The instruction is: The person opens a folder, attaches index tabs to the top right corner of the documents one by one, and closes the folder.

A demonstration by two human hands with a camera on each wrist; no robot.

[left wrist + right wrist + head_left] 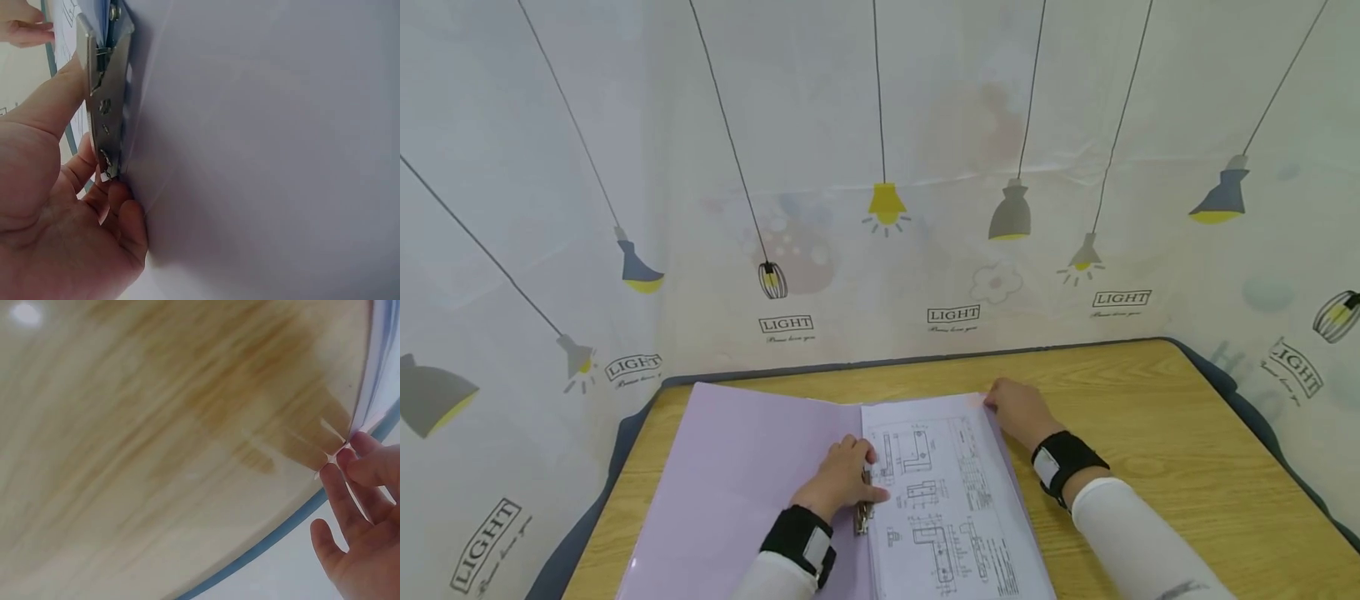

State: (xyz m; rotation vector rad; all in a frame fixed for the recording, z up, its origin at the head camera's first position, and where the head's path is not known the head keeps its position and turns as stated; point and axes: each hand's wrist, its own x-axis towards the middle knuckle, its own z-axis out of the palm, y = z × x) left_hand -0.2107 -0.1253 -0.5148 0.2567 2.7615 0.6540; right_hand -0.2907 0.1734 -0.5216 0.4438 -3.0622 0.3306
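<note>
An open lilac folder (752, 483) lies on the table, with a stack of papers (955, 500) printed with technical drawings on its right side. At the spine is a metal clip (109, 119), partly covered in the head view. My left hand (842, 477) holds the clip, its thumb reaching over the paper side and its fingers curled by the clip's end in the left wrist view. My right hand (1021, 410) touches the top right corner of the papers and folder. Its fingers (340, 494) are fairly straight, with the tips at the folder's edge.
A wood-grain table (1157, 433) extends to the right of the folder. Behind it stands a pale curtain (850, 125) printed with hanging lamps. A dark blue edge (1210, 375) runs round the tabletop. Black bands (1067, 462) circle both wrists.
</note>
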